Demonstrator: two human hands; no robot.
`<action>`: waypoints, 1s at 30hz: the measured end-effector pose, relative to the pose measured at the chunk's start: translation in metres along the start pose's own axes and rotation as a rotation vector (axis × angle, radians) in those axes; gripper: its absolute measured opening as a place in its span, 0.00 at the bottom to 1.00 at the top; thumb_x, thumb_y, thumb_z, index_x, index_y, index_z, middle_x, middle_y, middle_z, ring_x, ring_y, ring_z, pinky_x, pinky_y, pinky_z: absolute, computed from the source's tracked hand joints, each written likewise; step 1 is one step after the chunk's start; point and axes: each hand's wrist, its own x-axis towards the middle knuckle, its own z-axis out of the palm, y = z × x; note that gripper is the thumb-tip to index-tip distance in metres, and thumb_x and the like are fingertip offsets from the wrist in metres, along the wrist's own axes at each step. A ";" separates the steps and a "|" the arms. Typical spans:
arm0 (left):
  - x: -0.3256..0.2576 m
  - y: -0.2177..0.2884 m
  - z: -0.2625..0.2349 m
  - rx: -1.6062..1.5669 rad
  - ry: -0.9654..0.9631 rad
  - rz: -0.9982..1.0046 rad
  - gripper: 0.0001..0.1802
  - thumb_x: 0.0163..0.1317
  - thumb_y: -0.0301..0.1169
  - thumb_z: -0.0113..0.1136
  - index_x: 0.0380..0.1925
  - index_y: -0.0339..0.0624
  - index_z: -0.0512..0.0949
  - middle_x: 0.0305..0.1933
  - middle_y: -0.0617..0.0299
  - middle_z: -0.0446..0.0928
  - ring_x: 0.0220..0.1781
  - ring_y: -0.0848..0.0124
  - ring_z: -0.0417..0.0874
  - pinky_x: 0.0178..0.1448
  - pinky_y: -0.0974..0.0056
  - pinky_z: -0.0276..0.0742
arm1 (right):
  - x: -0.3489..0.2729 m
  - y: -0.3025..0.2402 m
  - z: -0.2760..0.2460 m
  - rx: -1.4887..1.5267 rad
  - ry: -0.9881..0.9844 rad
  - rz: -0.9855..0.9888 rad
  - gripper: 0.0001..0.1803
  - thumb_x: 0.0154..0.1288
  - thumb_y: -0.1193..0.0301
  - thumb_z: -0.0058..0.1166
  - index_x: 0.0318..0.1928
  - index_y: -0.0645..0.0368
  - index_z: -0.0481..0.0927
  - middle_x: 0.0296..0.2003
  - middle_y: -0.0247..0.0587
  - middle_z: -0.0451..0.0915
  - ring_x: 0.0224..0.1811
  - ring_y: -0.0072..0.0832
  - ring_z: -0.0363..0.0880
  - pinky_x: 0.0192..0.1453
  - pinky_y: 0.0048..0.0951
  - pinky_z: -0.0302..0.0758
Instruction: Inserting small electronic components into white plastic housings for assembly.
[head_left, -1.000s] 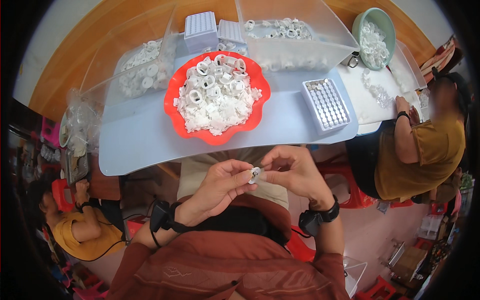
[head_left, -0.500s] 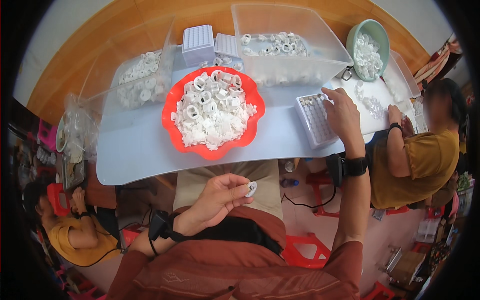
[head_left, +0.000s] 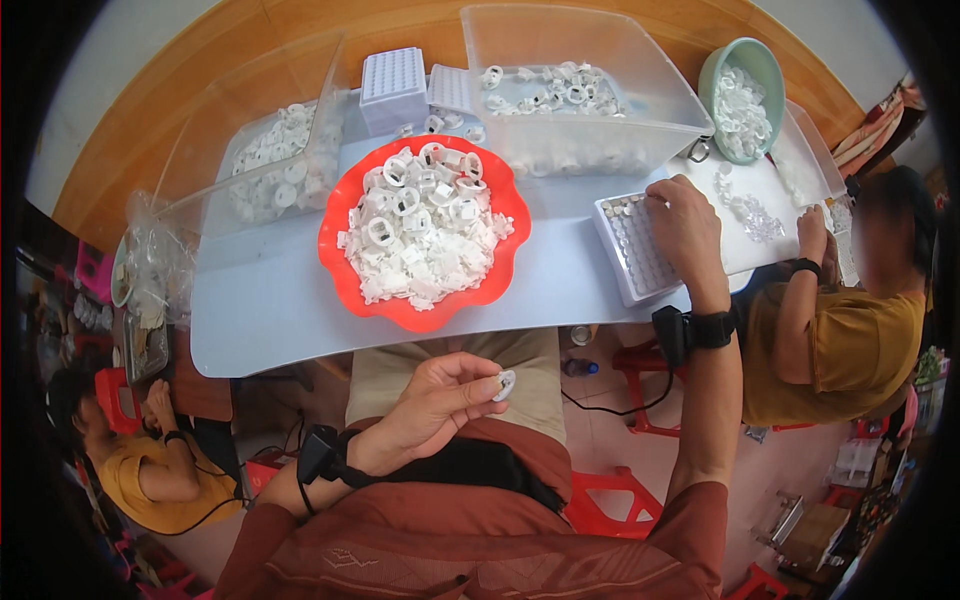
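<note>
The left hand is pinching a small white ring-shaped piece between thumb and fingertips, holding it low over the lap, below the near edge of the tabletop, probably so the piece stays ready while the other hand works. The right hand is reaching out at about 2 o'clock from the left one and resting, fingers curled, on the white gridded tray. Whether it is gripping anything there I cannot tell, since the fingers are covering the spot they touch. The tray is lying flat near the tabletop's front edge, within easy reach of that arm.

At 12 o'clock from the left hand, the red scalloped bowl is sitting heaped with white ring pieces, placed centrally so either hand can draw from it. Beyond it, at 11 and 1 o'clock, two clear plastic bins are holding more white pieces, and two small white blocks are standing between them. A pale green bowl of clear bits is sitting at the far right, nearer to another person in a mustard shirt, whose hand is working at the tabletop's right end.
</note>
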 end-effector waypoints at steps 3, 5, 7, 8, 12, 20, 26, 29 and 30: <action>0.001 0.001 0.000 0.003 -0.006 -0.001 0.09 0.69 0.22 0.63 0.48 0.34 0.80 0.49 0.53 0.84 0.48 0.66 0.88 0.55 0.61 0.90 | -0.010 0.003 -0.001 0.115 0.111 -0.034 0.05 0.66 0.74 0.58 0.39 0.59 0.85 0.39 0.46 0.83 0.40 0.48 0.83 0.46 0.43 0.78; 0.003 0.002 0.001 0.003 0.003 0.004 0.09 0.70 0.22 0.63 0.49 0.34 0.80 0.48 0.53 0.84 0.48 0.66 0.88 0.55 0.61 0.90 | -0.021 -0.004 -0.007 0.203 0.158 -0.045 0.04 0.65 0.75 0.60 0.39 0.60 0.85 0.38 0.46 0.84 0.38 0.46 0.84 0.44 0.40 0.78; 0.004 0.003 0.001 -0.005 0.003 0.022 0.09 0.70 0.22 0.63 0.49 0.34 0.80 0.48 0.53 0.84 0.47 0.66 0.88 0.55 0.60 0.90 | -0.040 -0.029 -0.016 0.505 0.162 -0.031 0.05 0.65 0.77 0.61 0.41 0.63 0.84 0.36 0.44 0.86 0.33 0.34 0.84 0.39 0.32 0.78; 0.004 0.004 0.001 -0.001 0.014 0.024 0.09 0.70 0.23 0.63 0.49 0.35 0.80 0.48 0.54 0.84 0.47 0.67 0.88 0.54 0.61 0.90 | -0.051 -0.041 -0.022 0.512 0.150 -0.029 0.05 0.65 0.77 0.61 0.41 0.63 0.84 0.36 0.44 0.86 0.33 0.34 0.84 0.39 0.32 0.78; 0.007 0.006 0.003 -0.017 0.004 0.045 0.09 0.71 0.23 0.62 0.49 0.36 0.80 0.49 0.55 0.84 0.48 0.68 0.88 0.54 0.61 0.90 | -0.103 -0.081 -0.023 1.109 -0.152 0.071 0.05 0.65 0.81 0.61 0.42 0.66 0.85 0.36 0.36 0.85 0.34 0.17 0.80 0.39 0.21 0.76; 0.000 0.005 0.000 -0.042 0.026 0.069 0.11 0.72 0.27 0.62 0.51 0.37 0.79 0.50 0.56 0.83 0.48 0.69 0.87 0.54 0.63 0.89 | -0.151 -0.122 0.009 1.180 -0.166 -0.113 0.10 0.59 0.86 0.65 0.41 0.65 0.85 0.37 0.44 0.86 0.37 0.28 0.85 0.41 0.26 0.79; -0.001 0.003 0.002 -0.033 0.033 0.075 0.11 0.72 0.28 0.62 0.52 0.37 0.79 0.49 0.57 0.83 0.48 0.70 0.87 0.55 0.63 0.89 | -0.166 -0.131 0.018 1.048 -0.066 -0.142 0.14 0.58 0.86 0.64 0.45 0.63 0.85 0.39 0.47 0.85 0.38 0.39 0.86 0.41 0.31 0.81; -0.002 0.002 0.001 -0.038 0.035 0.081 0.11 0.72 0.28 0.62 0.51 0.37 0.79 0.50 0.57 0.83 0.48 0.70 0.87 0.55 0.63 0.89 | -0.170 -0.135 0.016 0.957 -0.027 -0.177 0.14 0.58 0.86 0.64 0.45 0.62 0.85 0.40 0.47 0.85 0.38 0.40 0.86 0.40 0.31 0.81; -0.003 0.002 0.001 -0.042 0.029 0.087 0.11 0.73 0.28 0.62 0.51 0.37 0.79 0.50 0.57 0.83 0.48 0.70 0.87 0.55 0.63 0.89 | -0.171 -0.135 0.016 0.957 -0.026 -0.178 0.14 0.58 0.86 0.64 0.45 0.62 0.85 0.40 0.47 0.85 0.38 0.40 0.86 0.40 0.31 0.81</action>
